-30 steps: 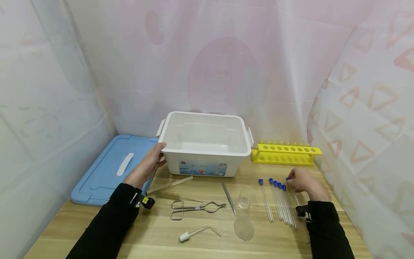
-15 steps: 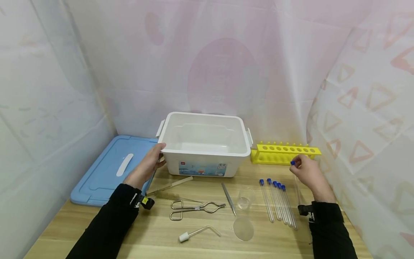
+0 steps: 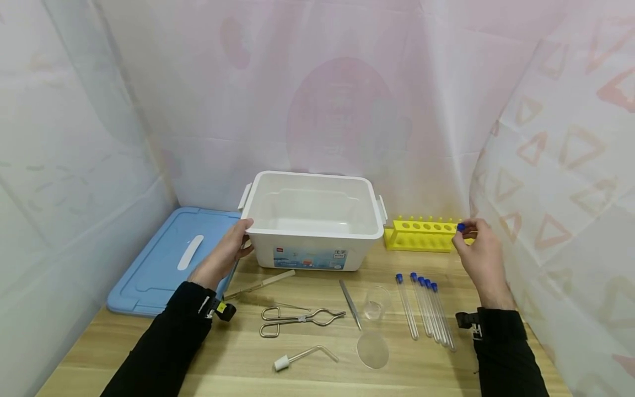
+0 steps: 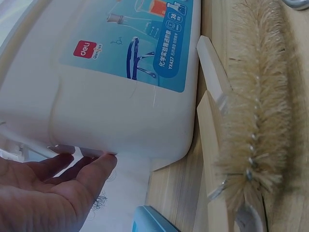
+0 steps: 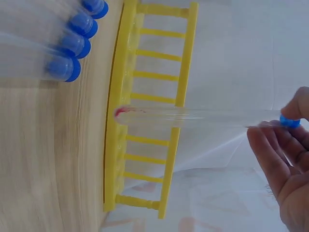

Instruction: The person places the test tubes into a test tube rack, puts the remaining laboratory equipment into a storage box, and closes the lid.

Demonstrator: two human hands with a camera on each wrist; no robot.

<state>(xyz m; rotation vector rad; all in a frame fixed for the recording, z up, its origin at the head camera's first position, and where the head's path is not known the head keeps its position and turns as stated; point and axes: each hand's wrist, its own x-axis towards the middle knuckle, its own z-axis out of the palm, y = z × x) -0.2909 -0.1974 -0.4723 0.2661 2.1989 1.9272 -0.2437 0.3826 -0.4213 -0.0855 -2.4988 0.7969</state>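
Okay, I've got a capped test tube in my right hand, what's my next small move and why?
I'd probably raise the tube until its rounded bottom clears the top bar of the yellow rack. Your right hand grips it near the blue cap, and the right wrist view shows that bottom across the rack's front, below that bar.

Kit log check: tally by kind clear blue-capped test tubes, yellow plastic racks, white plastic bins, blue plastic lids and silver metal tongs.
Clear blue-capped test tubes: 6 (5 on the wood-grain table, 1 in the right hand)
Yellow plastic rack: 1
White plastic bin: 1
Blue plastic lid: 1
Silver metal tongs: 1
Total: 10
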